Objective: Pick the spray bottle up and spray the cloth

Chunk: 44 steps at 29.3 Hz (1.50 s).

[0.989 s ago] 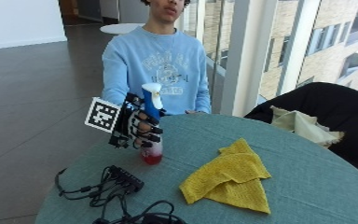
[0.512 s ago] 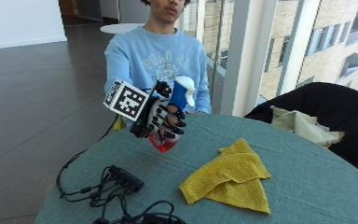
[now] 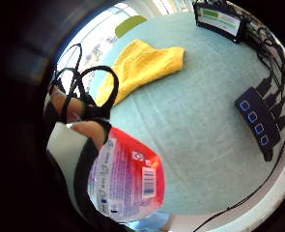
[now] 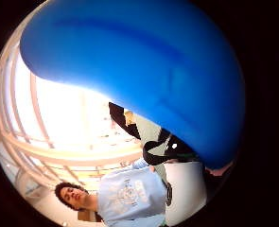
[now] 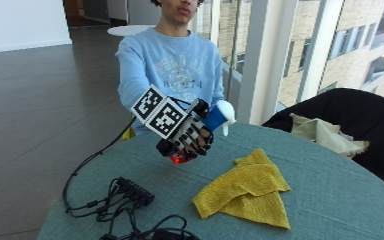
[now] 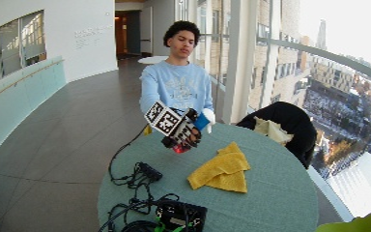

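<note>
While the bottle [image 5: 205, 131] is held clear of the table [image 5: 352, 200], it is seen tilted, its red base low and its blue-and-white head raised toward the cloth [image 5: 245, 192]. The gloved right hand [image 5: 185, 135] is wrapped around the bottle's body, fingers curled about it. The yellow cloth lies crumpled on the table, near the bottle and below it, on the side the nozzle faces. It is judged that the nozzle must be lowered toward the cloth before the trigger is pulled. A black cable hub [image 5: 133, 190] lies apart, on the opposite side of the hand.
</note>
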Motion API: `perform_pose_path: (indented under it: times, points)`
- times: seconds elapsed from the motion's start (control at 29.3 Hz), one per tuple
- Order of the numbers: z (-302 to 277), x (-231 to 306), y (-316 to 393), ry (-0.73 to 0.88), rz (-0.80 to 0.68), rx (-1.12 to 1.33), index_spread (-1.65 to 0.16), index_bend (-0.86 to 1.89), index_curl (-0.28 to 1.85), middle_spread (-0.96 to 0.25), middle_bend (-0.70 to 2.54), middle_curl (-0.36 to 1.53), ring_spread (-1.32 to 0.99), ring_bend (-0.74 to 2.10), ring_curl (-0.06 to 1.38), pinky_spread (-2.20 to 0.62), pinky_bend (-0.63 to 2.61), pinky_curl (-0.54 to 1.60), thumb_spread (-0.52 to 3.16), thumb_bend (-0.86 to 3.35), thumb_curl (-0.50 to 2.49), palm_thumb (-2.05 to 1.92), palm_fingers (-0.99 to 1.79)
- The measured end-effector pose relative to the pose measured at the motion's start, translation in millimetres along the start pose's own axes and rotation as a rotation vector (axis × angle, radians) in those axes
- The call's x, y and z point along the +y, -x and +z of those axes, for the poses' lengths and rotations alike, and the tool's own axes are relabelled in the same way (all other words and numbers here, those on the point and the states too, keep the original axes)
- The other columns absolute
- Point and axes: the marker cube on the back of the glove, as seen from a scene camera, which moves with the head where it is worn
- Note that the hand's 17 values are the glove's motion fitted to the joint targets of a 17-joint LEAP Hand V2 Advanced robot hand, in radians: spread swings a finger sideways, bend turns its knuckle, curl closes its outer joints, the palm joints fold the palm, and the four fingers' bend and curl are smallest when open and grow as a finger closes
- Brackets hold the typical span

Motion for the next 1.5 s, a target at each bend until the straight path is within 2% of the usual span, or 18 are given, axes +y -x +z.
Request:
perform_pose_path:
  times: [0.65, 1.5]
  points:
    - [13.1, -12.1, 4.0, 0.150, 0.140, -0.026, -0.18, 0.12, 0.30, -0.07, 0.42, 0.47, -0.05, 0.58, 0.40, 0.04, 0.33, 0.38, 0.84, -0.03, 0.58, 0.85, 1.17]
    - [18.5, -11.3, 6.4, 0.190, 0.141, -0.008, -0.18, 0.11, 0.31, -0.07, 0.42, 0.47, -0.04, 0.59, 0.40, 0.04, 0.34, 0.38, 0.85, -0.03, 0.60, 0.84, 1.16]
